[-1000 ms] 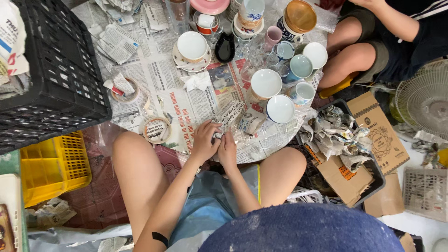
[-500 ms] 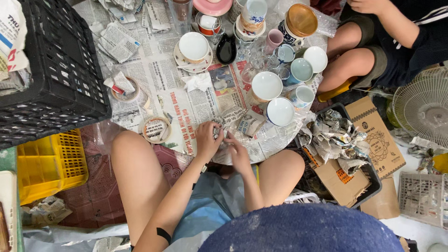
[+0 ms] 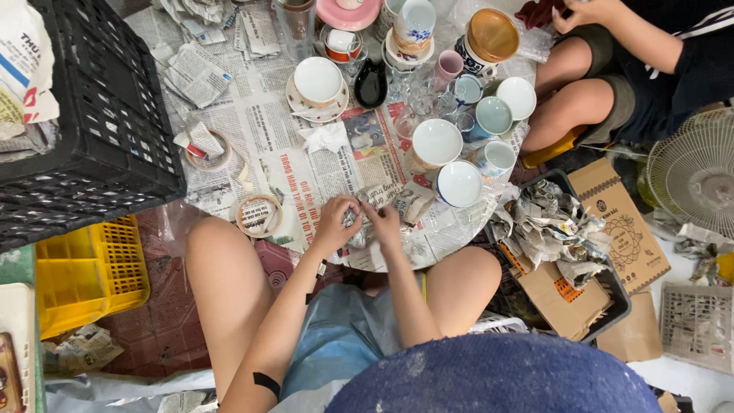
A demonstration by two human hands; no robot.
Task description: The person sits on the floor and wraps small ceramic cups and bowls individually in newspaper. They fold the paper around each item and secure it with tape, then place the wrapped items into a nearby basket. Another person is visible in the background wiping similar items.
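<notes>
Both hands hold a newspaper-wrapped bundle; orientation indiscernible.

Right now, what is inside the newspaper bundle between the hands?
Only crumpled newspaper bundle shows, gripped by the left hand and right hand. Its contents are covered by paper and fingers.

A small lump wrapped in crumpled grey newspaper; it sits low on the spread paper, between two bare knees.

Even, soft daylight fills the scene, with faint shadows and no glare. The wide view bends at the edges; the dark blue cap brim blurs.
</notes>
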